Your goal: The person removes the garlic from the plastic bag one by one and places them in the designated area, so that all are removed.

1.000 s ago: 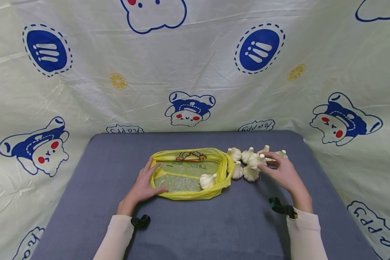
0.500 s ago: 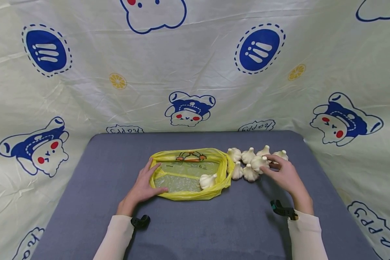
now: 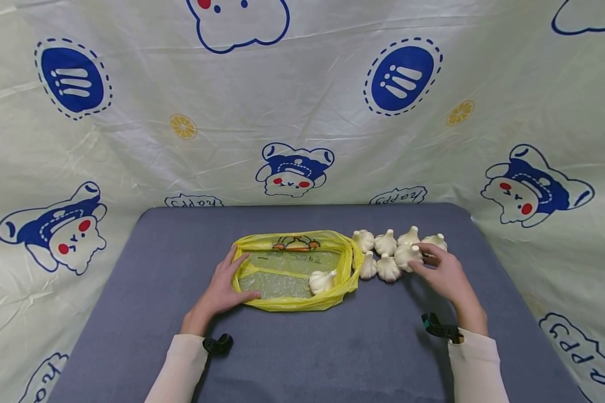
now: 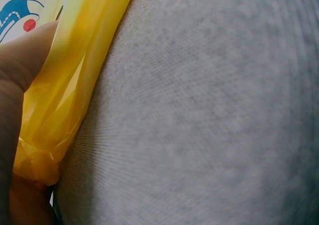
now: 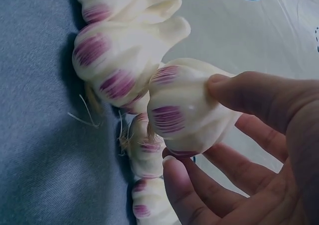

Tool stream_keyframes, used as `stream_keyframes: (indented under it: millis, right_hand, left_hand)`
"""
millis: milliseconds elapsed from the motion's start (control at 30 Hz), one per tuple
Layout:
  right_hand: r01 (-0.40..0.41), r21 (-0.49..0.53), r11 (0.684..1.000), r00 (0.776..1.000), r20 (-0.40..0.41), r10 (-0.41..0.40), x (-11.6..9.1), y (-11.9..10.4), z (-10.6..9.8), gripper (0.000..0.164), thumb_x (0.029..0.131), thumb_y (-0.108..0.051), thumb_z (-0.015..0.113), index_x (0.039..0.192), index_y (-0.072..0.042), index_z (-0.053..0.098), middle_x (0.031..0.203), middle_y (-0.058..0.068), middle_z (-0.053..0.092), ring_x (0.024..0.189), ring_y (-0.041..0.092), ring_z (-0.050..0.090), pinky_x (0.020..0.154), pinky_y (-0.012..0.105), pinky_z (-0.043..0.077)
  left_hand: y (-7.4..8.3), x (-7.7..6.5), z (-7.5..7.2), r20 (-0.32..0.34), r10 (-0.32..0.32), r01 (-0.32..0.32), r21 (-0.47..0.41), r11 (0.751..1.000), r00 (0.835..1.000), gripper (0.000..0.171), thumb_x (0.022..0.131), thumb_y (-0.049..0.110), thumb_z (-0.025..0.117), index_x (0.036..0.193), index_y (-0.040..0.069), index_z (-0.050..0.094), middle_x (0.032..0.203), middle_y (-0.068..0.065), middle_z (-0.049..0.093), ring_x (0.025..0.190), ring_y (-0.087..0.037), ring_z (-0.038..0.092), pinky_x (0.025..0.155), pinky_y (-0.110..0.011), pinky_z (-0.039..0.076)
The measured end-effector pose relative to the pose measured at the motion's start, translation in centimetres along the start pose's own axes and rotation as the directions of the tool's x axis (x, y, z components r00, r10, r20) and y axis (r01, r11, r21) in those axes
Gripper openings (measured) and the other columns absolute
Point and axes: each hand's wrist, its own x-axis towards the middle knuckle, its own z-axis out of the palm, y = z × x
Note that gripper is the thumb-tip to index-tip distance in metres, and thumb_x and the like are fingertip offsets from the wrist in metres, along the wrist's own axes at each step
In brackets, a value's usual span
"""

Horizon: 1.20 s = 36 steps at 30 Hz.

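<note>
A yellow plastic bag (image 3: 302,304) lies with its mouth spread wide, and one white garlic bulb (image 3: 321,281) sits inside at its right end. My left hand (image 3: 224,285) holds the bag's left end, thumb along the near rim and fingers along the far side. In the left wrist view the thumb (image 4: 30,53) lies against the yellow plastic. My right hand (image 3: 446,274) pinches another garlic bulb (image 5: 192,108) between thumb and fingertips. That bulb, streaked purple with a stringy root end, is held close beside the other bulbs.
Several more garlic bulbs (image 3: 385,242) stand in two rough rows right of the bag, stems up. All of it rests on a grey cloth-covered table (image 3: 302,358). A white printed sheet (image 3: 302,112) hangs behind the table's far edge.
My right hand has moved slightly to the right and toward me with the pinched garlic bulb, uncovering bulbs behind it. My left hand and the bag have stayed in place.
</note>
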Motion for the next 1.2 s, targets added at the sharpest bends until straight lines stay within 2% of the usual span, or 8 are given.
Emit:
stream_keyframes:
  millis: [67,100,267,467,633,700,933,1200]
  right_hand:
    - [-0.002,-0.006,1.000,1.000,-0.003,0.002,0.0,0.2,0.0,0.049,0.098,-0.024,0.072,0.138,0.001,0.060,0.139,0.030,0.059,0.116,0.050,0.066,0.077,0.016,0.050]
    - [-0.005,-0.009,1.000,1.000,-0.002,0.005,-0.1,0.3,0.0,0.049,0.098,-0.025,0.072,0.138,0.001,0.060,0.139,0.030,0.059,0.116,0.050,0.066,0.077,0.017,0.051]
    - [-0.018,-0.021,1.000,1.000,0.001,0.018,-0.1,0.8,0.1,0.049,0.099,-0.024,0.071,0.138,0.002,0.059,0.137,0.033,0.058,0.116,0.050,0.065,0.083,0.039,0.058]
    - [-0.040,-0.028,0.999,0.999,0.009,0.040,-0.2,1.5,0.1,0.051,0.098,-0.025,0.072,0.139,0.002,0.058,0.136,0.033,0.059,0.116,0.049,0.066,0.079,0.030,0.057]
    - [-0.077,-0.029,0.997,0.997,0.031,0.077,-0.2,2.3,0.2,0.055,0.100,-0.030,0.070,0.142,0.003,0.055,0.140,0.034,0.056,0.118,0.051,0.064,0.084,0.052,0.059]
    - [-0.086,-0.035,0.996,0.995,0.038,0.087,-0.2,2.7,0.3,0.056,0.100,-0.030,0.069,0.142,0.003,0.054,0.142,0.034,0.054,0.118,0.051,0.063,0.085,0.056,0.058]
    - [-0.080,-0.034,0.996,0.996,0.034,0.081,-0.1,3.5,0.9,0.055,0.098,-0.028,0.072,0.140,0.004,0.056,0.140,0.035,0.056,0.116,0.051,0.065,0.080,0.044,0.060]
    - [-0.080,-0.023,0.997,0.996,0.030,0.080,0.1,3.6,1.3,0.053,0.099,-0.025,0.071,0.140,0.005,0.056,0.139,0.037,0.056,0.116,0.052,0.065,0.081,0.047,0.061]
  left_hand:
    - [0.0,0.0,0.0,0.000,-0.002,0.002,0.000,1.000,1.000,0.101,0.077,0.048,0.087,0.159,0.014,0.040,0.174,-0.014,0.009,0.153,-0.051,0.019,0.115,-0.075,0.025]
    - [0.0,0.0,0.0,0.001,-0.004,0.004,-0.003,1.000,1.000,0.101,0.077,0.048,0.087,0.159,0.014,0.040,0.174,-0.013,0.009,0.153,-0.050,0.019,0.116,-0.075,0.025]
    - [0.0,-0.1,0.1,0.000,-0.009,0.009,-0.003,1.000,1.000,0.100,0.078,0.048,0.087,0.159,0.015,0.039,0.174,-0.013,0.009,0.153,-0.051,0.018,0.116,-0.075,0.024]
    - [0.0,-0.1,0.1,0.000,-0.005,0.005,-0.011,1.000,1.000,0.100,0.078,0.048,0.087,0.160,0.014,0.039,0.174,-0.013,0.008,0.154,-0.050,0.018,0.115,-0.075,0.025]
    - [-0.1,-0.1,0.1,-0.006,-0.001,0.001,-0.007,1.000,1.000,0.100,0.078,0.048,0.087,0.160,0.014,0.039,0.174,-0.012,0.008,0.154,-0.050,0.018,0.116,-0.075,0.025]
    - [-0.1,-0.1,0.1,-0.006,0.000,0.000,-0.006,1.000,1.000,0.100,0.078,0.048,0.087,0.160,0.015,0.039,0.174,-0.012,0.008,0.154,-0.050,0.018,0.116,-0.074,0.025]
    - [-0.1,-0.1,0.1,0.010,-0.019,0.019,-0.007,1.000,1.000,0.100,0.079,0.050,0.086,0.160,0.016,0.038,0.175,-0.011,0.006,0.155,-0.049,0.016,0.116,-0.075,0.024]
    - [0.1,0.0,0.0,0.018,-0.021,0.021,-0.004,1.000,1.000,0.101,0.079,0.048,0.086,0.161,0.015,0.037,0.175,-0.012,0.005,0.154,-0.050,0.016,0.116,-0.074,0.024]
